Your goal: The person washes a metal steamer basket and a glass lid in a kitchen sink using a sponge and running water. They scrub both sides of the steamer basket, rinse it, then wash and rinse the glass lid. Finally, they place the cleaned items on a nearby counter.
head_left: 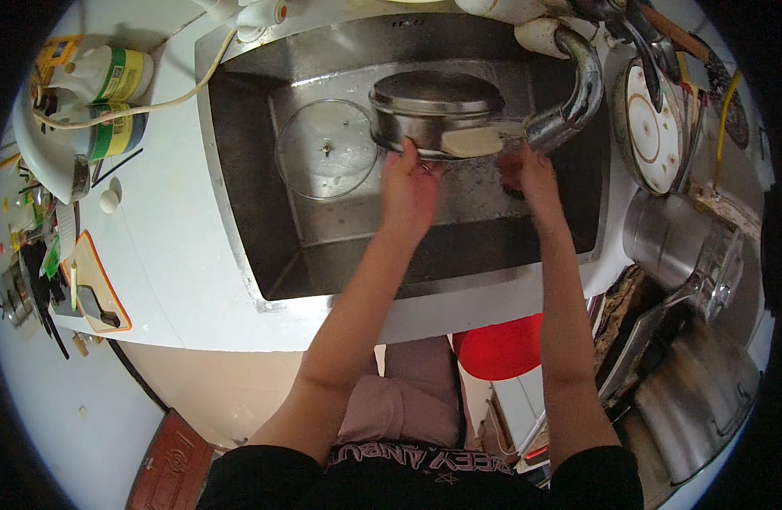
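A stainless steel pot point(407, 131) stands tilted in the steel sink point(365, 229), its dark round base or top facing up. My left hand point(413, 185) grips the pot's near lower rim, thumb on its side. A pale block, perhaps a sponge or a handle, point(472, 142) lies against the pot's near side. My right hand point(532, 175) is right of the pot, beside the faucet's mouth, fingers curled around something dark that is mostly hidden. A round glass lid point(327, 172) with a small central knob lies in the sink, left of the pot.
The curved metal faucet point(579, 95) reaches over the sink's right side. Flowered plates point(652, 127) and a metal pot point(671, 229) stand at the right. Bottles point(120, 73), an egg-like white object point(109, 201) and a cutting board point(98, 280) are at the left.
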A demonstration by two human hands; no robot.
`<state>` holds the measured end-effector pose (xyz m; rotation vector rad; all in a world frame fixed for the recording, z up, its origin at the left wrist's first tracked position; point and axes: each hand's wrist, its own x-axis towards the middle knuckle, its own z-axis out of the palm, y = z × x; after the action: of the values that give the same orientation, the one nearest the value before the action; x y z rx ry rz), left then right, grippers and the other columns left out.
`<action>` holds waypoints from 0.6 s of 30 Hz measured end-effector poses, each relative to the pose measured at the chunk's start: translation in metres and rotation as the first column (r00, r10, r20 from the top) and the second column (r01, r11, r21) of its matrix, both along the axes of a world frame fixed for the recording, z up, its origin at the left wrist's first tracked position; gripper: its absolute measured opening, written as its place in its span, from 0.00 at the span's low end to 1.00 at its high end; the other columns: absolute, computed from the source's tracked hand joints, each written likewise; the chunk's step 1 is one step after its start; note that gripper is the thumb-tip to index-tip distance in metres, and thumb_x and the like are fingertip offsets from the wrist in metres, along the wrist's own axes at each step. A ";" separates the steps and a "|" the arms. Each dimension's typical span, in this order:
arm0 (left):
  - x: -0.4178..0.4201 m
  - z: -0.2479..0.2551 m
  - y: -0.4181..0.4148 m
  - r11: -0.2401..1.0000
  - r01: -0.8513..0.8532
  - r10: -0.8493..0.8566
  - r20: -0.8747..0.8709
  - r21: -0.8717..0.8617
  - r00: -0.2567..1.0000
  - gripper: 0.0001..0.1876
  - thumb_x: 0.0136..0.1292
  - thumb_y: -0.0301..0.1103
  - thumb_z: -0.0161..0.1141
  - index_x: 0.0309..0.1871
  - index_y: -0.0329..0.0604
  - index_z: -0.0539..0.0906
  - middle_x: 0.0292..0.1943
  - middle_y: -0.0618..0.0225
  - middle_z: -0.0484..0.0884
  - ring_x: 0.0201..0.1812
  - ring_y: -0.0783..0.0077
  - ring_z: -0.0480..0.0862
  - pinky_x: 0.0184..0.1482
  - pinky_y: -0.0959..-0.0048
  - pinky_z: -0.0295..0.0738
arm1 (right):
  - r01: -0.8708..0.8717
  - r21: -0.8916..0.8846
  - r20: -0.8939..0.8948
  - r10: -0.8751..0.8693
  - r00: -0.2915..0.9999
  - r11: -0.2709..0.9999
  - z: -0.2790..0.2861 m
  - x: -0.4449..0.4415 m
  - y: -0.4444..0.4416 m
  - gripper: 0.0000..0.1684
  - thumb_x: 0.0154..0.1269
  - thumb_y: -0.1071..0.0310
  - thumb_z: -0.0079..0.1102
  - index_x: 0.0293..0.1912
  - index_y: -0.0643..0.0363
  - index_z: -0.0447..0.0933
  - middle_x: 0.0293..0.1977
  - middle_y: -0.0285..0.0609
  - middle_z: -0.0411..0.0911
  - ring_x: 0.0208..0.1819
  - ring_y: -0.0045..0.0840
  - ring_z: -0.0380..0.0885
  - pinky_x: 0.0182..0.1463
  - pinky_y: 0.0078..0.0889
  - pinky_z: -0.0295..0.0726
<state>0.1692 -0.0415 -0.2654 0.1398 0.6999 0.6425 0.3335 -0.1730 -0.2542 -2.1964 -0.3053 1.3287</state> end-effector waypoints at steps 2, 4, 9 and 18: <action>-0.004 -0.001 0.020 0.996 0.031 -0.026 -0.060 0.082 0.998 0.15 0.76 0.40 0.50 0.57 0.41 0.72 0.53 0.63 0.80 0.56 0.65 0.78 0.60 0.59 0.72 | -0.374 -0.487 0.222 0.526 0.821 0.789 -0.001 0.012 0.003 0.38 0.72 0.41 0.48 0.65 0.64 0.61 0.64 0.56 0.67 0.55 0.47 0.78 0.57 0.51 0.79; 0.002 0.011 0.027 0.981 0.061 -0.042 -0.101 0.185 0.994 0.15 0.77 0.42 0.47 0.57 0.43 0.72 0.51 0.68 0.80 0.54 0.67 0.78 0.58 0.62 0.73 | -0.410 -0.614 0.223 0.647 0.729 0.674 -0.023 0.008 -0.014 0.42 0.66 0.44 0.59 0.66 0.63 0.59 0.62 0.59 0.67 0.56 0.49 0.77 0.54 0.50 0.81; -0.009 -0.002 0.028 0.751 0.371 -0.136 -0.422 0.546 0.896 0.16 0.78 0.45 0.46 0.49 0.40 0.74 0.38 0.75 0.73 0.41 0.81 0.69 0.46 0.76 0.67 | -0.411 -0.659 0.383 0.752 0.537 0.630 -0.082 0.005 -0.042 0.48 0.55 0.53 0.74 0.67 0.61 0.59 0.62 0.60 0.67 0.57 0.52 0.76 0.56 0.48 0.80; -0.036 0.000 0.039 0.529 0.549 0.021 -0.656 0.647 0.754 0.21 0.79 0.47 0.44 0.38 0.37 0.74 0.26 0.73 0.69 0.32 0.80 0.65 0.35 0.74 0.67 | -0.193 0.086 0.567 0.111 0.816 0.977 -0.013 -0.016 0.005 0.25 0.66 0.67 0.61 0.60 0.61 0.70 0.57 0.55 0.73 0.60 0.46 0.73 0.62 0.42 0.73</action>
<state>0.1337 -0.0027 -0.2659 1.3951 0.9103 0.5535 0.3177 -0.1678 -0.2674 -2.4359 -0.7871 0.6677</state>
